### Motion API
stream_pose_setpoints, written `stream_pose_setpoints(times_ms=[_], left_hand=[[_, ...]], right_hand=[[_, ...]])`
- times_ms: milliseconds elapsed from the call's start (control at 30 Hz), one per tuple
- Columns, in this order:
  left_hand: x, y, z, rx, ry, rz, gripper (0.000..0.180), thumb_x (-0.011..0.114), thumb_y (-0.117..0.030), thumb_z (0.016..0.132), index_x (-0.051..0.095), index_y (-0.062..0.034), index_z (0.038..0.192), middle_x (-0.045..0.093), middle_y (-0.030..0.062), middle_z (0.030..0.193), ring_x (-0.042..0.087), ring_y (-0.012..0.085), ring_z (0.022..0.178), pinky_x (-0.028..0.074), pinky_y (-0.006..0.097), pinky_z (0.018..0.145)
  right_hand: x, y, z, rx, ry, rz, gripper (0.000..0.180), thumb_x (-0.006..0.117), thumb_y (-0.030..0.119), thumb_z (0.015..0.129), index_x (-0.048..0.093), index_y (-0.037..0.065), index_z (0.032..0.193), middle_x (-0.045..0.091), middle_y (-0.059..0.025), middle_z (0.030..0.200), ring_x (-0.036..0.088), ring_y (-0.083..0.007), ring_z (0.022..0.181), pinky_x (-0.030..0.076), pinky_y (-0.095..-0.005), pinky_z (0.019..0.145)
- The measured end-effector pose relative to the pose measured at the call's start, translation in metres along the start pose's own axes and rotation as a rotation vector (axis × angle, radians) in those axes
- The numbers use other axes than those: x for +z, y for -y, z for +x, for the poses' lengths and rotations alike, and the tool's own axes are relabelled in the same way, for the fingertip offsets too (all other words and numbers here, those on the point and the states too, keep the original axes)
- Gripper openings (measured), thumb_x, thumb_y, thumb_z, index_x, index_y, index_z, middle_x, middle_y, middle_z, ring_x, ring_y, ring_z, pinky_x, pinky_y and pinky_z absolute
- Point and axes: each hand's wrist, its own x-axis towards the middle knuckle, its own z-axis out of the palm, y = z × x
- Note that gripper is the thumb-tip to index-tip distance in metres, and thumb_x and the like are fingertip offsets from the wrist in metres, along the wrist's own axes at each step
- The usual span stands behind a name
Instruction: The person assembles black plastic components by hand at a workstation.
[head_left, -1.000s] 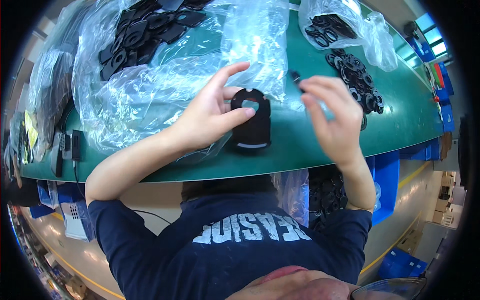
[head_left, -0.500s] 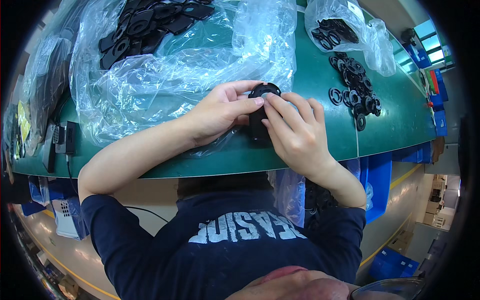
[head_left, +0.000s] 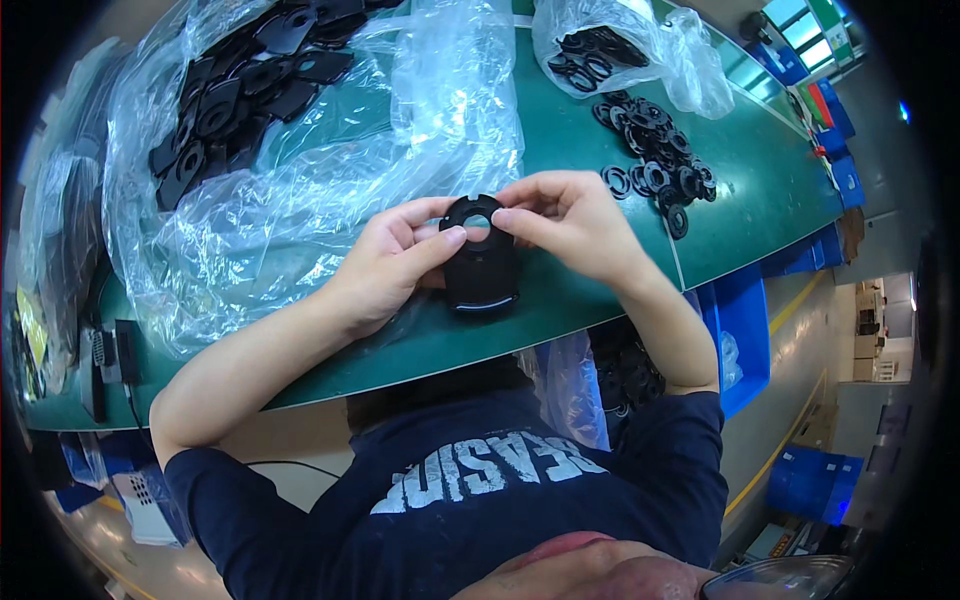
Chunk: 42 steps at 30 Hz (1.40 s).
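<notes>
Presenting one flat black plate [head_left: 480, 272]: elongated, rounded at the top, large round hole near that end, glossy curved line along the bottom edge. Location: beside the near right corner of the clear plastic sheet [head_left: 250, 230]. Left hand [head_left: 388, 258]: angled inward, thumb on the face, pinching the left edge. Right hand [head_left: 582, 228]: wrist bent inward, thumb and fingertips pinching the upper right edge. Plate sits between both grips, lower end projecting free.

Right hand [head_left: 572, 225] now at right edge of black plate [head_left: 481, 276]
</notes>
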Motion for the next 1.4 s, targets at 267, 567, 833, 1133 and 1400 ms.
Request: stream_pose_setpoints(times_ms=[267,567,833,1133,1400], left_hand=[[0.0,0.001,0.007,-0.015,0.023,-0.081,0.041,0.052,-0.014,0.093,0.039,0.0023,0.128,0.061,0.0149,0.11,0.063,0.0184,0.093,0.054,0.031,0.08],[0.002,-0.001,0.005,-0.021,0.01,-0.07,0.041,0.051,-0.015,0.093,0.039,0.0019,0.129,0.061,0.0143,0.11,0.063,0.0175,0.092,0.054,0.03,0.079],[-0.002,0.003,0.006,-0.021,0.001,-0.088,0.036,0.051,-0.018,0.093,0.045,-0.0017,0.124,0.061,0.01,0.108,0.063,0.0166,0.093,0.054,0.031,0.077],[0.001,-0.002,0.005,-0.032,-0.023,0.001,0.032,0.05,-0.018,0.094,0.048,0.0018,0.119,0.062,0.012,0.108,0.064,0.016,0.09,0.055,0.029,0.076],[0.003,-0.002,0.005,-0.043,-0.073,-0.015,0.031,0.05,-0.018,0.094,0.049,0.0014,0.118,0.063,0.0115,0.105,0.064,0.0162,0.088,0.055,0.029,0.075]], right_hand=[[-0.138,-0.031,0.099,-0.231,-0.461,-1.083,0.025,0.071,0.022,0.072,0.069,0.004,0.09,0.066,-0.0141,0.092,0.063,-0.0296,0.087,0.05,-0.0377,0.078],[-0.144,-0.046,0.109,-0.372,-0.579,-1.04,0.015,0.063,0.016,0.079,0.068,0.004,0.086,0.064,-0.0154,0.091,0.062,-0.0318,0.085,0.05,-0.0388,0.075],[-0.076,0.009,0.018,0.007,-0.124,-0.127,0.025,0.059,0.01,0.086,0.061,-0.005,0.106,0.063,-0.0039,0.078,0.054,-0.0055,0.062,0.046,-0.019,0.059],[-0.029,-0.01,-0.036,-0.12,-0.164,-0.719,0.013,0.065,0.006,0.076,0.066,-0.003,0.085,0.061,-0.0134,0.073,0.059,-0.0209,0.057,0.046,-0.0301,0.054],[-0.033,-0.001,-0.052,-0.115,-0.244,-0.655,0.026,0.071,0.01,0.071,0.065,-0.002,0.094,0.063,-0.0146,0.088,0.062,-0.0274,0.072,0.05,-0.0324,0.065]])
